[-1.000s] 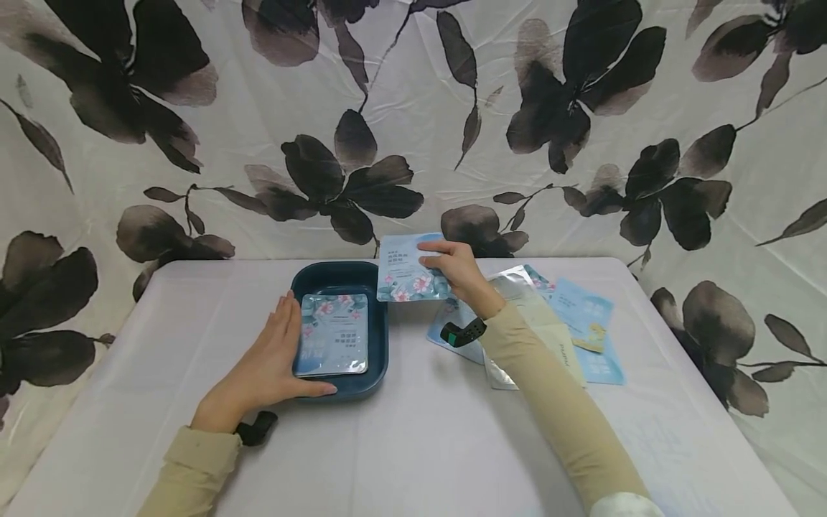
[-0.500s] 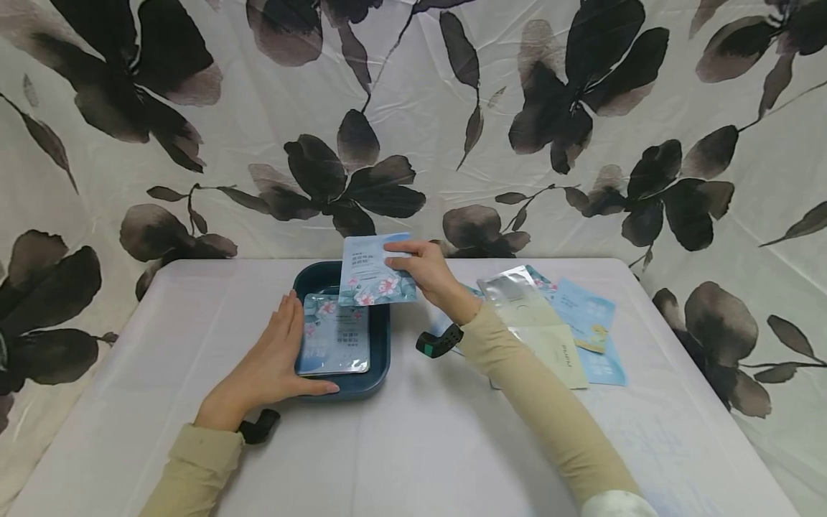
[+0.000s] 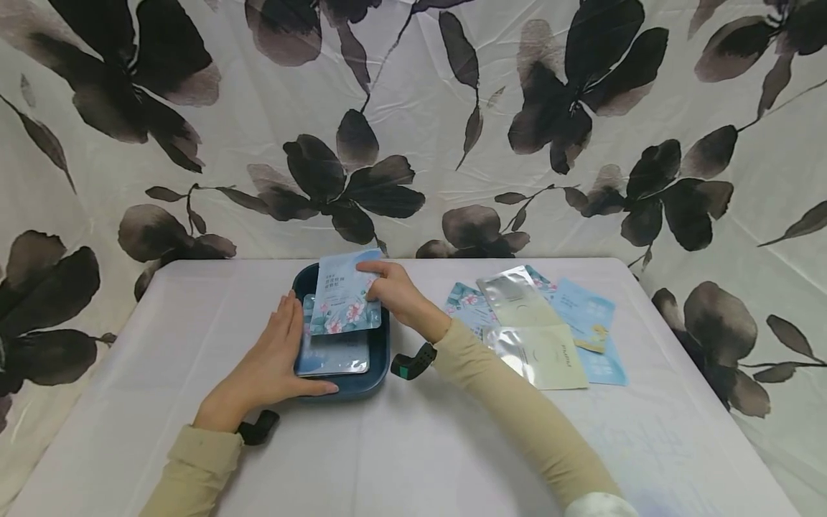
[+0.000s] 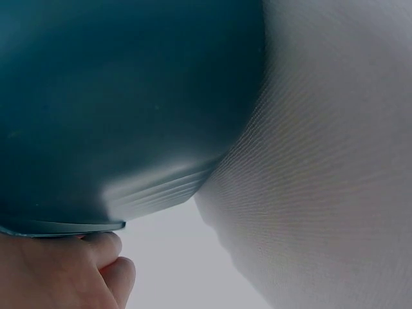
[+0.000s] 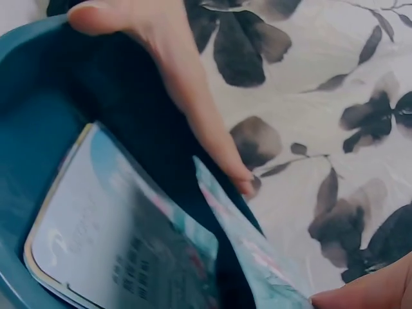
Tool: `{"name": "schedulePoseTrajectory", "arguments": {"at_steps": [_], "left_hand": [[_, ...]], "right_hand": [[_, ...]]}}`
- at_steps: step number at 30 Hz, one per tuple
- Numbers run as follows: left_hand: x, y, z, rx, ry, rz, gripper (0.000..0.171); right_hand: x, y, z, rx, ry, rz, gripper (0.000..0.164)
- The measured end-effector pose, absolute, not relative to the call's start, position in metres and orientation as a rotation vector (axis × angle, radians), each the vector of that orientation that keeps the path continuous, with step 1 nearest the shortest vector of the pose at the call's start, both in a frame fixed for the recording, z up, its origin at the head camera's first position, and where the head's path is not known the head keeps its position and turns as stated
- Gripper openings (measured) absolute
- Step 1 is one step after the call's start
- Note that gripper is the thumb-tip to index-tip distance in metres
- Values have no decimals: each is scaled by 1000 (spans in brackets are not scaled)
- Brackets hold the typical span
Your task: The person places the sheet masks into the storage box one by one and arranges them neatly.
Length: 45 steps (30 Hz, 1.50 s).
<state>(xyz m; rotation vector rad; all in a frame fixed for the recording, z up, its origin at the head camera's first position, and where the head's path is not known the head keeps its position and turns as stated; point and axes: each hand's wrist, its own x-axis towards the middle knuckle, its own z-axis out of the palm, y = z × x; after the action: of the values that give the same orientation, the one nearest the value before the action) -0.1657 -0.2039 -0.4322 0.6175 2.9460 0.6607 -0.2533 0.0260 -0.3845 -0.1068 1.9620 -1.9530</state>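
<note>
A dark teal rectangular tray (image 3: 375, 384) stands on the table with a short stack of flat, blue floral face mask packets (image 3: 332, 357) in it. My left hand (image 3: 271, 352) rests on the tray's left side, its fingers straight along the outside and the thumb lying at the front rim. Between thumb and fingers my right hand (image 3: 400, 296) pinches another floral face mask packet (image 3: 342, 287) by its right edge. That packet overlaps the back of the stack in the head view. The right wrist view shows it tilted, close over the tray beside the stack (image 5: 77, 238).
Right of the tray lie several more packets: a floral one (image 3: 470, 305), a silver and pale yellow one (image 3: 539, 348) and light blue ones (image 3: 584, 309). A flower-printed curtain (image 3: 452, 129) hangs behind the white table (image 3: 400, 459).
My right hand has carried its packet leftward from beside the tray to over it, then lower and nearer the front. The left hand keeps its place on the tray.
</note>
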Motion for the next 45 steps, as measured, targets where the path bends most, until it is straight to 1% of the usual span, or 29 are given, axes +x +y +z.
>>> {"name": "schedulePoseTrajectory", "arguments": {"at_steps": [7, 15, 21, 32, 39, 45], "left_hand": [[-166, -203, -432, 639, 2947, 671, 150], [-165, -203, -432, 648, 2945, 666, 149], [-165, -204, -433, 671, 2956, 656, 149], [-164, -204, -432, 689, 2965, 653, 147], [-164, -205, -432, 666, 2954, 654, 148], [-165, -205, -431, 665, 2952, 656, 147]], "right_hand": [[-247, 17, -393, -86, 1887, -1916, 69], [-242, 12, -403, -147, 1893, -1831, 68], [-238, 11, -404, -185, 1848, -1763, 68], [-231, 7, -401, -159, 1752, -1685, 69], [-225, 7, -400, -149, 1768, -1680, 77], [-222, 8, -399, -149, 1824, -1669, 72]]}}
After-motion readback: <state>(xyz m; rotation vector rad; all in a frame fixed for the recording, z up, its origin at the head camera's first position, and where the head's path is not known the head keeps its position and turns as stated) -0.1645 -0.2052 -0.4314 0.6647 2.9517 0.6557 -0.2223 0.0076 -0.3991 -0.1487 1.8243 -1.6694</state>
